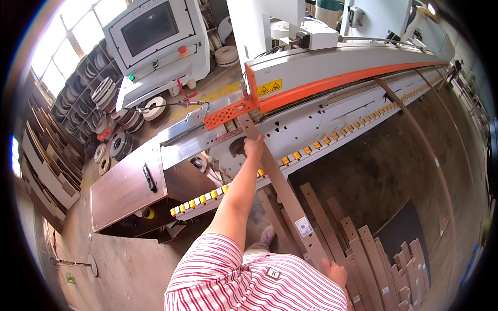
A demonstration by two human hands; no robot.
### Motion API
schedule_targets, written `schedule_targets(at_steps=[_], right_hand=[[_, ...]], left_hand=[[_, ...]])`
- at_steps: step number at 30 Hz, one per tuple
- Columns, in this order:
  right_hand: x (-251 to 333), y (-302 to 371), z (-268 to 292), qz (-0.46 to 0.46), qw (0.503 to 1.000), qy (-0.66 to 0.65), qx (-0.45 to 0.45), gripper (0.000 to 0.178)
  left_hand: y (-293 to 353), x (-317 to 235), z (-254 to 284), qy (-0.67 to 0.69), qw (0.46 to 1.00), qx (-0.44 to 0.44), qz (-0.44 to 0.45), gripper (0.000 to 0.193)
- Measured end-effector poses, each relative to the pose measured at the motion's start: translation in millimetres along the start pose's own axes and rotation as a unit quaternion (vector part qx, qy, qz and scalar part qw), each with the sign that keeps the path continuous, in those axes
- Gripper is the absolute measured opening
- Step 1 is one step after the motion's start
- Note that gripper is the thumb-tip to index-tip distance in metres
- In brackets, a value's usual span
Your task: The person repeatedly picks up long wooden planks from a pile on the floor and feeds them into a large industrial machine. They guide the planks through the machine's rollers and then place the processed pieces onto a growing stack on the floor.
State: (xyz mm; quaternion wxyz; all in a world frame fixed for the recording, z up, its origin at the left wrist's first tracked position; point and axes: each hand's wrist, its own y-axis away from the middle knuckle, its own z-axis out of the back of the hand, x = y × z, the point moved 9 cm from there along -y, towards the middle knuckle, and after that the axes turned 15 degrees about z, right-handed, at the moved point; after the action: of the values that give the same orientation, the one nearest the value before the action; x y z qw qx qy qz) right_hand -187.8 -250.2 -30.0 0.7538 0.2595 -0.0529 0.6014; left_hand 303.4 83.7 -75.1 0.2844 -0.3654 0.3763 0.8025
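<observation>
A long, narrow brown board (282,187) slants from the edge-banding machine (306,83) down toward my body. It has a white label and small holes near its lower end. Its far end lies at the perforated orange plate (228,115) of the machine. With fingers wrapped over its edge, my left hand (254,147) grips the board near that far end. Farther down, my right hand (334,273) holds the near part by its right edge; the thumb shows and the other fingers are mostly hidden.
Several similar brown boards (369,243) stack at the lower right. Yellow rollers (316,145) line the machine's front rail. To the left, a brown cabinet (127,192) bears a utility knife (149,178). A control screen (150,28) and edging rolls (154,109) stand behind. Someone (456,67) is far right.
</observation>
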Motion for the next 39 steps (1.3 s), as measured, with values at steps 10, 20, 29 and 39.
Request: schedule_targets(at_steps=[10, 20, 29, 39], right_hand=[[-15.8, -8.1, -16.2, -0.017, 0.999, -0.008, 0.044, 0.076], [-28.2, -20.8, -0.3, 0.019, 1.000, -0.022, 0.000, 0.074], [-55.6, -54.0, 64.7, 0.026, 0.997, -0.022, -0.074, 0.067], [-35.7, -19.4, 20.9, 0.087, 0.928, -0.055, -0.357, 0.020]], left_hand=[[0.7, -14.2, 0.9, -0.011, 1.000, 0.000, -0.018, 0.066], [0.4, -19.2, -20.6, 0.019, 0.999, 0.023, -0.014, 0.070], [-7.6, -59.5, -121.1, -0.131, 0.976, -0.043, -0.169, 0.060], [102.7, -38.3, -52.9, -0.266, 0.871, 0.115, -0.397, 0.052]])
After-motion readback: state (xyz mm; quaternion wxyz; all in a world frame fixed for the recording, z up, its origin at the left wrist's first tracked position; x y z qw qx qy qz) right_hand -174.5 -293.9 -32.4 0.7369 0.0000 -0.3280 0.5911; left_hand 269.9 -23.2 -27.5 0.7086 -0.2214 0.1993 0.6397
